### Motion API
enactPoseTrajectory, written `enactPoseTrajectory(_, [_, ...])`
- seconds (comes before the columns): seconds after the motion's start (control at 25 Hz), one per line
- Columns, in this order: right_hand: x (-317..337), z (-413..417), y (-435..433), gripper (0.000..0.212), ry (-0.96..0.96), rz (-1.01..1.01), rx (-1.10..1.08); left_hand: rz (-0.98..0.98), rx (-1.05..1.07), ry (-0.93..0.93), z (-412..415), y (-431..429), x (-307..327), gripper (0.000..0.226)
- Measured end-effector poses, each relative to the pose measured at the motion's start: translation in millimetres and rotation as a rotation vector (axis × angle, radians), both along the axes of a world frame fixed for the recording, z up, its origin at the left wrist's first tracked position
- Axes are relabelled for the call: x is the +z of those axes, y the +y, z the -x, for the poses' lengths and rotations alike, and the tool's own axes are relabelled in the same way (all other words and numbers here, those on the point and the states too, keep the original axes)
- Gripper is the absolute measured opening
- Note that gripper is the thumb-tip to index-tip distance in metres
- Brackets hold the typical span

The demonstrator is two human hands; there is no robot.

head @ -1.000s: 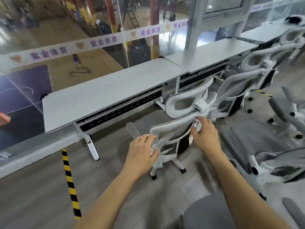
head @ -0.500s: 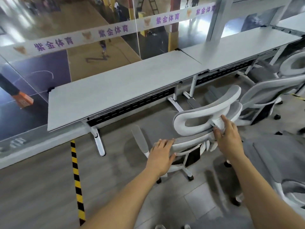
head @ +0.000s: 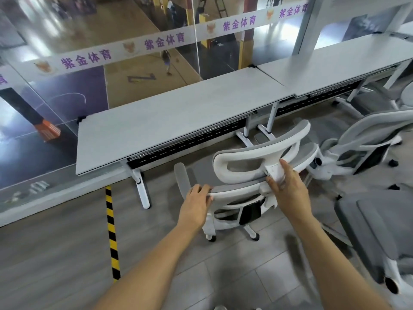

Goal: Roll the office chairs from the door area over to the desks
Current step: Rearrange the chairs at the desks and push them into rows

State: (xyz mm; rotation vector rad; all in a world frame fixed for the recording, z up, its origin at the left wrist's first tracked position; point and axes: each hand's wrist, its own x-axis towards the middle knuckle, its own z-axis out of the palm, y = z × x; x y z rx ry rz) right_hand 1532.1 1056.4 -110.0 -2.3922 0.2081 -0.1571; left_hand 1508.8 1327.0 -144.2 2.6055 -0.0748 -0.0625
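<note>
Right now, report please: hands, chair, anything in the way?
Left hand grips chair backrest edge, right hand grips headrest post. Chair short of desk. Second chair close at right.

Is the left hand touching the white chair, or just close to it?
Touching. The head view shows the left hand with its fingers curled over the top backrest edge of the white chair.

Two desks ran end to end across mid-frame: first desk (head: 178, 117) centre-left, second desk (head: 346, 66) upper right, glass wall (head: 89, 30) behind both. At centre stood the office chair (head: 257, 166), in front of the first desk's right end, back to camera. The left hand (head: 196, 204) was on its backrest top, the right hand (head: 288, 189) on its headrest mount. A second chair (head: 368, 139) sat right of it, a third chair (head: 380, 231) lower right. A hazard stripe (head: 111, 231) lay on the floor (head: 55, 253), lower left.
</note>
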Motion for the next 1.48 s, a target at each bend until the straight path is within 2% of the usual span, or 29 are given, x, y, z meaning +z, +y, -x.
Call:
enactPoseTrajectory(0.52, [-10.3,-1.0,40.7,0.065,-0.031,-0.017,0.041,0.005,0.022,-0.018,13.2,45.7,-6.4,0.029])
enactPoseTrajectory(0.8, [-4.3,8.7,43.9,0.066,-0.006,-0.117,0.076,-0.011,0.078,-0.02,20.3,42.5,-1.8,0.031])
enactPoseTrajectory(0.92, [-0.3,9.0,41.6,0.065,0.001,-0.154,0.085,-0.078,0.079,-0.04,24.5,36.3,8.9,0.031])
enactPoseTrajectory(1.12, [8.4,11.8,31.8,0.058,-0.056,-0.189,0.064,-0.096,-0.111,-0.249,31.4,0.9,51.4,0.024])
enactPoseTrajectory(1.48, [45.3,-7.4,-4.1,0.043,-0.283,0.007,-0.115,0.004,-0.442,-0.434,-26.0,-84.5,116.8,0.031])
